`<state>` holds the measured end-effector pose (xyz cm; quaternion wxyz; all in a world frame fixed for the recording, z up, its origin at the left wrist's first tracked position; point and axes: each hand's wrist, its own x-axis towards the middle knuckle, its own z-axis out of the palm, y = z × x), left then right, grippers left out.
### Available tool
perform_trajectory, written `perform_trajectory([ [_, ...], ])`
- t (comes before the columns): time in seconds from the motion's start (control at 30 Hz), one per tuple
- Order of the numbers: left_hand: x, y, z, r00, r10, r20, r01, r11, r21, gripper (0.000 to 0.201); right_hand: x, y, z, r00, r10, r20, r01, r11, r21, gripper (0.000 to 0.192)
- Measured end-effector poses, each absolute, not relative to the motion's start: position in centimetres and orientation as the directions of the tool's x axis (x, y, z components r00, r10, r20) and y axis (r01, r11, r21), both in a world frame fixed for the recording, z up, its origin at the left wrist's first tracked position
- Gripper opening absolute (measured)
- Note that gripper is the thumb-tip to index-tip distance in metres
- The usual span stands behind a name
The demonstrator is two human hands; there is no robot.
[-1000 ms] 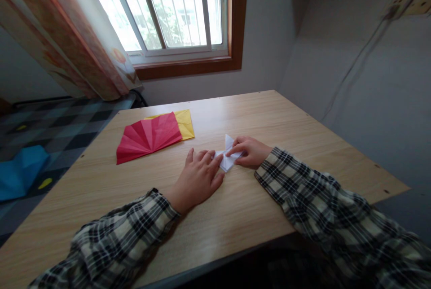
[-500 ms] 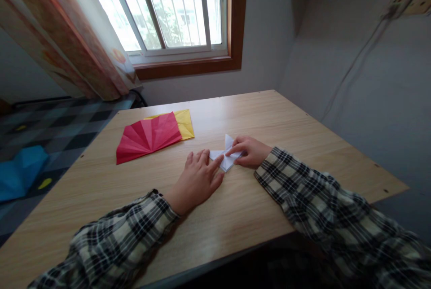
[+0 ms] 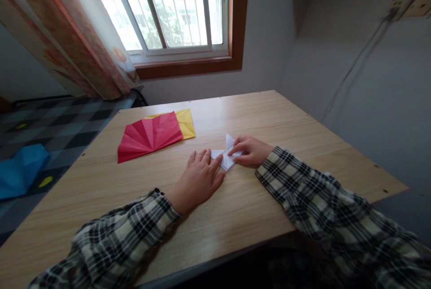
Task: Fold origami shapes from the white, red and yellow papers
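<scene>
A small piece of folded white paper [image 3: 228, 162] lies on the wooden table, with pointed flaps sticking out to the left and away from me. My left hand [image 3: 201, 177] rests palm down beside it, fingers stretched out, the index fingertip pressing on its left part. From the right, my right hand [image 3: 252, 151] grips the paper's right flap between bent fingers and thumb, the index finger lying on top near the middle. The fingers partly cover the right side of the paper.
Creased red paper [image 3: 151, 136] overlaps creased yellow paper [image 3: 186, 124] toward the table's back left. Blue folded paper [image 3: 22, 170] lies on a checked cloth [image 3: 67, 123] left of the table [image 3: 256, 217]. Behind stand a window and curtain [image 3: 77, 33]; a cable hangs on the right wall.
Both hands keep nearly the same positions on the white paper. The right index finger shifts very slightly; the whole view moves a little.
</scene>
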<state>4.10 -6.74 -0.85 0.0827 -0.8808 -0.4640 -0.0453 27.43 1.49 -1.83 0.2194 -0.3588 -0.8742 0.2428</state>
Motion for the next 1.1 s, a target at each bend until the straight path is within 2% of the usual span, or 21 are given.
perform_trajectory([
  [0.1, 4.2, -6.8, -0.9, 0.563, 0.809, 0.169, 0.826, -0.547, -0.135, 0.049, 27.5, 1.5, -1.5, -0.624, 0.743, 0.243, 0.5, 0.618, -0.606, 0.018],
  [0.23, 4.4, -7.0, -0.9, 0.553, 0.817, 0.167, 0.832, -0.53, -0.163, 0.05, 27.5, 1.7, -1.5, -0.587, 0.759, 0.281, 0.574, 0.635, -0.517, 0.021],
  [0.37, 4.4, -7.1, -1.0, 0.551, 0.815, 0.18, 0.834, -0.536, -0.13, 0.049, 27.6, 2.0, -2.0, -0.565, 0.768, 0.3, 0.619, 0.636, -0.461, 0.022],
  [0.53, 4.3, -7.3, -1.1, 0.548, 0.812, 0.202, 0.836, -0.534, -0.126, 0.047, 27.8, 2.2, -2.7, -0.592, 0.746, 0.306, 0.598, 0.661, -0.454, 0.024],
  [0.7, 4.1, -7.0, -1.4, 0.616, 0.747, 0.248, 0.786, -0.605, -0.13, 0.045, 27.7, 2.1, -2.8, -0.606, 0.736, 0.301, 0.593, 0.671, -0.446, 0.026],
  [0.87, 4.3, -6.4, -1.2, 0.686, 0.702, 0.191, 0.723, -0.686, -0.081, 0.047, 27.5, 1.7, -2.5, -0.607, 0.746, 0.273, 0.632, 0.662, -0.404, 0.026],
  [1.1, 4.6, -6.7, -0.4, 0.685, 0.712, 0.151, 0.728, -0.678, -0.106, 0.042, 27.4, 1.5, -2.0, -0.601, 0.747, 0.284, 0.62, 0.66, -0.424, 0.02],
])
